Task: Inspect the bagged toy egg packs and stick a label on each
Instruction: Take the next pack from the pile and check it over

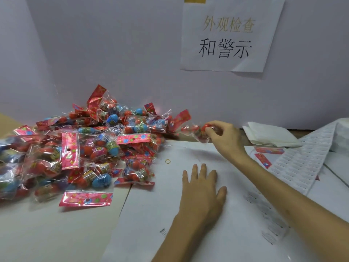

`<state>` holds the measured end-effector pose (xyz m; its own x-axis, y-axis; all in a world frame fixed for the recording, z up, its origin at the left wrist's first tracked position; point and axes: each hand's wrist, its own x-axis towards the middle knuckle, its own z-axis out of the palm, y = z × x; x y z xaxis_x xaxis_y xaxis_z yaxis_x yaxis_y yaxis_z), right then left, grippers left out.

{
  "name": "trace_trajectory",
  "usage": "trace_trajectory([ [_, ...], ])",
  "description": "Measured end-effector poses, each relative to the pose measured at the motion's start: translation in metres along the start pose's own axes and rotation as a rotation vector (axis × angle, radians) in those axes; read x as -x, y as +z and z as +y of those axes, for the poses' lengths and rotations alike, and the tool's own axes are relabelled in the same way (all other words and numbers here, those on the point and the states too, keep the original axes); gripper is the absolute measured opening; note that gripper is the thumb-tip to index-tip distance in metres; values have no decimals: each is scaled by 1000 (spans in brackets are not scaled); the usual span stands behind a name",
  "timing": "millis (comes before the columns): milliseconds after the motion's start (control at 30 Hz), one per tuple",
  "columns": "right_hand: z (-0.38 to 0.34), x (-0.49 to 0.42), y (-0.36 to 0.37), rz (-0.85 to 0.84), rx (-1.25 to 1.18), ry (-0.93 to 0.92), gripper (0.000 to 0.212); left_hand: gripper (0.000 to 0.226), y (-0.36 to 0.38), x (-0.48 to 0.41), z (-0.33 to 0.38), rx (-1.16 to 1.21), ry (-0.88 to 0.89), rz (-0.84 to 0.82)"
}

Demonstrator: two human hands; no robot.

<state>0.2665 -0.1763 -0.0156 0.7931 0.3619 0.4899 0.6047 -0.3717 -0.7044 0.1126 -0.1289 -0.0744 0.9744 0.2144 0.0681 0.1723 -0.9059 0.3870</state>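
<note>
egg pack (195,129) between fingers (219,125) of right hand (226,138)

**Free room: middle and front of worktop (47,233)**

Pile of packs (81,148) blocks the left side, back to the wall (113,53). Right side taken by label strip (302,167), with folded cloths (270,135) behind. Open lane on white sheet (151,214) between pile and strip; small rubber band (167,161) lies near the pile. Left grip (203,188) flat mid-lane. Right grip (224,135) pinches one pack (196,129) at the back, forearm crossing the lane's right part.
</note>
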Motion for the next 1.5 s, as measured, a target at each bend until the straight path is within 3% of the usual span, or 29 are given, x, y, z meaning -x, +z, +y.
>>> trace_trajectory([
  [67,-5,22,-25,19,-134,59,14,44,-3,1,2,200,2,150],
  [167,-12,59,-59,19,-365,172,12,31,-11,3,11,687,-60,295],
  [267,-13,92,-81,45,-547,320,13,46,-19,3,23,1112,-133,216],
  [333,-12,108,-89,46,-619,400,18,66,-22,2,27,1242,-192,188],
  [433,-8,125,-91,-41,-638,464,26,69,-25,0,26,1379,-203,103],
  [500,-8,132,-89,-102,-633,481,23,57,-27,1,27,1392,-170,81],
  [633,-10,138,-85,-172,-511,440,14,26,-28,2,26,1415,-194,190],
  [967,-14,140,-86,-160,-527,390,19,30,-30,3,24,1414,-155,147],
  [1267,-9,140,-80,-121,-545,356,25,17,-25,7,29,1392,-79,114],
  [1400,-6,141,-78,-104,-531,335,17,33,-25,5,32,1322,-93,140],
  [1500,-3,142,-77,-97,-511,332,18,18,-25,3,30,1280,-80,194],
])
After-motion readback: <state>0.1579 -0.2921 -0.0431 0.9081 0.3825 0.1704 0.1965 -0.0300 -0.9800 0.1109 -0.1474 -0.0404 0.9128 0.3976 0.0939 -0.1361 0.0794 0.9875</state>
